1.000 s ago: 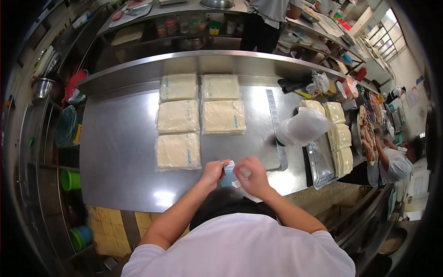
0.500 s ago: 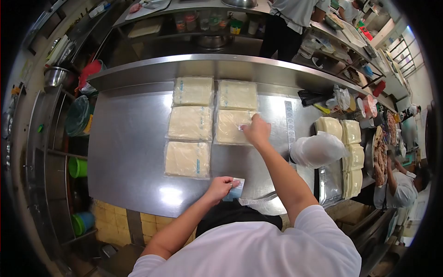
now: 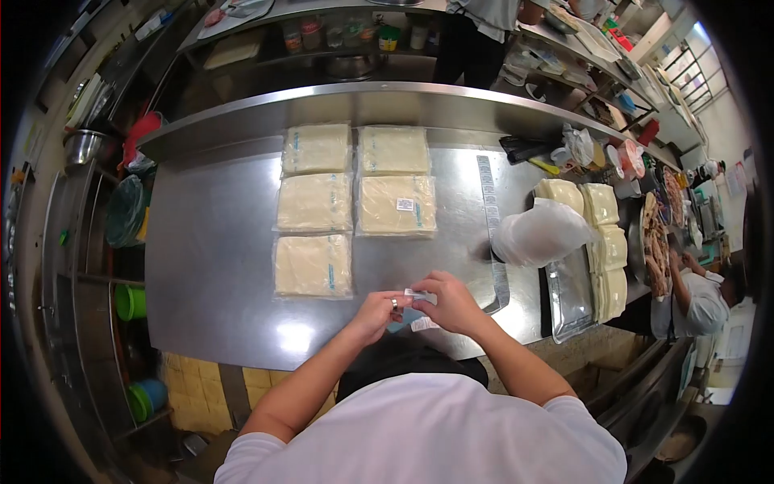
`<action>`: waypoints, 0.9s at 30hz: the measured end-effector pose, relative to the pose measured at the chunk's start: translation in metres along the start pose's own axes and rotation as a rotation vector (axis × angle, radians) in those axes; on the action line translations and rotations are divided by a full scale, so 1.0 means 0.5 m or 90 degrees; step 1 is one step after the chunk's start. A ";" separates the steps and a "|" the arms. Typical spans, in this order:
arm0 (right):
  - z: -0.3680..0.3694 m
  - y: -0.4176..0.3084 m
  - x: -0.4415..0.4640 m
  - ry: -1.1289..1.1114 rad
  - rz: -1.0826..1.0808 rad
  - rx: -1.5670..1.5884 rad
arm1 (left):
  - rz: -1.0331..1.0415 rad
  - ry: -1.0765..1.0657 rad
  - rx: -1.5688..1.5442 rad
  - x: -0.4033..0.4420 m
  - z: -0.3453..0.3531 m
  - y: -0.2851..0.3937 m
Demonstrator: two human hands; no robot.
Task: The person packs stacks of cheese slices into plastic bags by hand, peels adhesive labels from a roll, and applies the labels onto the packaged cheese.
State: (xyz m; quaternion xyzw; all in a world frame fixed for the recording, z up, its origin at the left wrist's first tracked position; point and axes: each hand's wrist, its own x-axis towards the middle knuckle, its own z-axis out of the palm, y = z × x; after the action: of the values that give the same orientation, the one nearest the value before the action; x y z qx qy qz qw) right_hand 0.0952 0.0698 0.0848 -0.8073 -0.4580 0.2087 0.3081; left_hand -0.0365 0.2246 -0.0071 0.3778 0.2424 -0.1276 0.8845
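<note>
My left hand (image 3: 377,315) and my right hand (image 3: 448,304) meet near the table's front edge. A small white printed label (image 3: 418,296) is pinched between their fingertips. The left fingers also grip the bluish backing of a label strip, whose printed end (image 3: 424,323) shows under the right hand. Ahead lie several flat clear-plastic packs of pale square sheets, in two columns. The nearest left pack (image 3: 313,266) shows blue print. On the near right pack (image 3: 396,206) sits a white label (image 3: 405,205), flat on the plastic. What the pale sheets are, I cannot tell.
Another label strip (image 3: 489,202) runs along the steel table (image 3: 210,234). To the right stand a translucent plastic bag (image 3: 542,234), a metal tray (image 3: 569,302) and stacked pale packs (image 3: 612,292). A raised steel ledge (image 3: 371,105) borders the back. Other people work beyond and at right.
My right hand has left the near right pack, where a white label now shows, and come back to my left hand. It now pinches a label there. The view has shifted slightly.
</note>
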 end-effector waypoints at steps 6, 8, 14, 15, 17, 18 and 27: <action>0.026 -0.015 -0.039 0.076 -0.080 -0.086 | -0.111 0.037 -0.137 0.006 0.036 -0.002; 0.032 -0.016 -0.049 0.102 -0.104 -0.123 | -0.115 0.064 -0.129 0.015 0.030 -0.023; 0.052 -0.014 -0.058 0.159 -0.117 -0.128 | -0.092 0.123 -0.130 0.015 0.031 -0.041; 0.055 -0.016 -0.058 0.167 -0.091 -0.110 | -0.085 0.136 -0.124 0.016 0.034 -0.043; 0.060 -0.019 -0.053 0.182 -0.045 -0.080 | -0.052 0.152 -0.104 0.021 0.037 -0.042; 0.060 -0.022 -0.050 0.186 -0.024 -0.068 | -0.029 0.155 -0.089 0.021 0.041 -0.040; 0.056 0.006 -0.027 0.194 -0.099 -0.107 | 0.012 0.168 -0.087 0.031 0.041 -0.019</action>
State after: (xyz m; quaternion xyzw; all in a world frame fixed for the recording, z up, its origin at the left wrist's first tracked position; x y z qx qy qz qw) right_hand 0.0731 0.0655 0.0635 -0.8145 -0.4829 0.0209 0.3208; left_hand -0.0204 0.2027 -0.0086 0.3327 0.3609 -0.0521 0.8697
